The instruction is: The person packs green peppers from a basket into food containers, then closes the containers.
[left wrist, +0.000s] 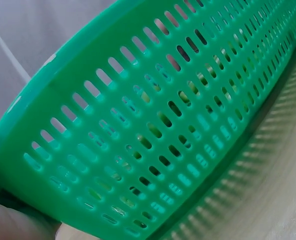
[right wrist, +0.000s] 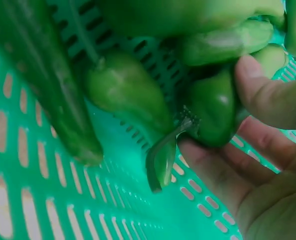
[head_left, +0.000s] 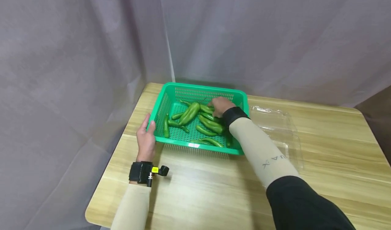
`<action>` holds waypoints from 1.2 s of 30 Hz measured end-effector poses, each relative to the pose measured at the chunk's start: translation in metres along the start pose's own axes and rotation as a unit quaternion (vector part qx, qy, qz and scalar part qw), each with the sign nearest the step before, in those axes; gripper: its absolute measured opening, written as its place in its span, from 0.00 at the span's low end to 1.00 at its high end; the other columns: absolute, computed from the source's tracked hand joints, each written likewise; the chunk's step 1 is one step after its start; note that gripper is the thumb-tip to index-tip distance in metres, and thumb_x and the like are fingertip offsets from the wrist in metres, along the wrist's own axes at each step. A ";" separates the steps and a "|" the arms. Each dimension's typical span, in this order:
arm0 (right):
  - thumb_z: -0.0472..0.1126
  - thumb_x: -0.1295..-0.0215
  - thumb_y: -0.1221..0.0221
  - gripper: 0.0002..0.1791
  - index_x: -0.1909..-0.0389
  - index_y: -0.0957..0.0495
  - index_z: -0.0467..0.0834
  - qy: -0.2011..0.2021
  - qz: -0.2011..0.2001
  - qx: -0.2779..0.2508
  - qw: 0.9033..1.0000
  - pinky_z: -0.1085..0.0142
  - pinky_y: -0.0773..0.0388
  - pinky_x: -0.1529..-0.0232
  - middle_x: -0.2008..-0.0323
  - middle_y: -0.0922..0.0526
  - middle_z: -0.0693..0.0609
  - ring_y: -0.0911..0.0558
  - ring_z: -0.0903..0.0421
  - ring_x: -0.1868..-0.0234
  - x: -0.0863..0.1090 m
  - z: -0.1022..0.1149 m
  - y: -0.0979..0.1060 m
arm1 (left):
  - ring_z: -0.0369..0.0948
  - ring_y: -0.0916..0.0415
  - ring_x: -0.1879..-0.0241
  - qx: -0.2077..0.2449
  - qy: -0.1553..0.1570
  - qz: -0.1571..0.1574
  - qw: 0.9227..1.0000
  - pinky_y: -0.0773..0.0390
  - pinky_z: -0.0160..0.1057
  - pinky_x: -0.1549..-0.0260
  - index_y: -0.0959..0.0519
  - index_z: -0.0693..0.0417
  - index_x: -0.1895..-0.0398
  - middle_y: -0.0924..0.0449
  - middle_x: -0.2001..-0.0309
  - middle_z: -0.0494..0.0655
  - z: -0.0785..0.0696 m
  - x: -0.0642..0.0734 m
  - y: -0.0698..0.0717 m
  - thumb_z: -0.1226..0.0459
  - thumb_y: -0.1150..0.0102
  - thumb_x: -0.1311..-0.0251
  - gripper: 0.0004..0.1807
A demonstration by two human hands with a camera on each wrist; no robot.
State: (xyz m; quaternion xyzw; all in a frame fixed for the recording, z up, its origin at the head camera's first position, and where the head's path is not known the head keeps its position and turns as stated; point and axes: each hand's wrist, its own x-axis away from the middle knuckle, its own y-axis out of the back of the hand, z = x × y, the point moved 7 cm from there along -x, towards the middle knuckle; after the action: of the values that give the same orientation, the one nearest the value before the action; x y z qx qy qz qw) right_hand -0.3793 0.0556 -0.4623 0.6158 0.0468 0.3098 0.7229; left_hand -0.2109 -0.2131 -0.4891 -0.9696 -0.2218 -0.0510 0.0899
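Note:
A green plastic basket (head_left: 180,142) with slotted walls holds several long green peppers (head_left: 190,114). At its left end my left hand (head_left: 146,140) grips the rim, thumb on top and fingers outside. The left wrist view shows the slotted wall (left wrist: 88,115) up close, with part of that hand at the lower left corner. My right hand (head_left: 222,106) reaches into the right part of the basket. Seen from the right wrist, its thumb and fingers hold a green pepper (right wrist: 215,107) with a curved stem. Other peppers (right wrist: 130,95) lie beside it.
A clear plastic container (head_left: 272,121) lies on the wooden table (head_left: 189,186) to the right of the basket, partly behind my right forearm. Grey curtains (head_left: 244,36) hang behind the table and on its left side.

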 end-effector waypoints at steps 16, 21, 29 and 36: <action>0.29 0.37 0.33 0.29 0.34 0.21 0.40 0.046 -0.044 0.041 0.997 0.50 0.17 0.36 0.38 0.16 0.40 0.17 0.40 0.38 0.000 0.011 -0.011 | 0.44 0.55 0.15 -0.011 0.002 -0.015 1.000 0.55 0.46 0.15 0.37 0.47 0.20 0.48 0.16 0.44 0.001 0.003 0.009 0.62 0.52 0.20 0.27; 0.29 0.37 0.34 0.27 0.36 0.19 0.39 0.046 -0.055 0.049 0.996 0.50 0.14 0.41 0.41 0.14 0.40 0.14 0.41 0.43 0.000 0.010 -0.011 | 0.45 0.56 0.15 -0.008 0.009 -0.017 1.000 0.55 0.47 0.15 0.37 0.46 0.20 0.48 0.16 0.45 0.005 0.004 0.009 0.62 0.52 0.19 0.27; 0.31 0.38 0.33 0.23 0.40 0.17 0.38 0.047 -0.071 0.072 0.994 0.49 0.15 0.41 0.45 0.12 0.40 0.13 0.40 0.45 -0.002 0.008 -0.004 | 0.44 0.55 0.15 -0.009 -0.001 -0.012 1.000 0.54 0.45 0.15 0.38 0.49 0.20 0.48 0.15 0.46 0.001 0.001 0.008 0.62 0.52 0.19 0.28; 0.29 0.39 0.34 0.24 0.39 0.18 0.37 0.051 -0.075 0.058 0.994 0.49 0.14 0.42 0.42 0.13 0.39 0.14 0.39 0.44 0.001 0.007 0.003 | 0.46 0.56 0.15 -0.008 0.004 -0.015 1.000 0.55 0.47 0.15 0.39 0.52 0.19 0.49 0.15 0.46 0.002 0.002 0.008 0.63 0.53 0.19 0.28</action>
State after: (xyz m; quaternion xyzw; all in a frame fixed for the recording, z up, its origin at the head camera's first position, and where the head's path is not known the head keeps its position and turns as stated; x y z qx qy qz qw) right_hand -0.3765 0.0509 -0.4571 0.6350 0.1474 0.2821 0.7039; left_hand -0.2051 -0.2186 -0.4918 -0.9667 -0.2353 -0.0583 0.0822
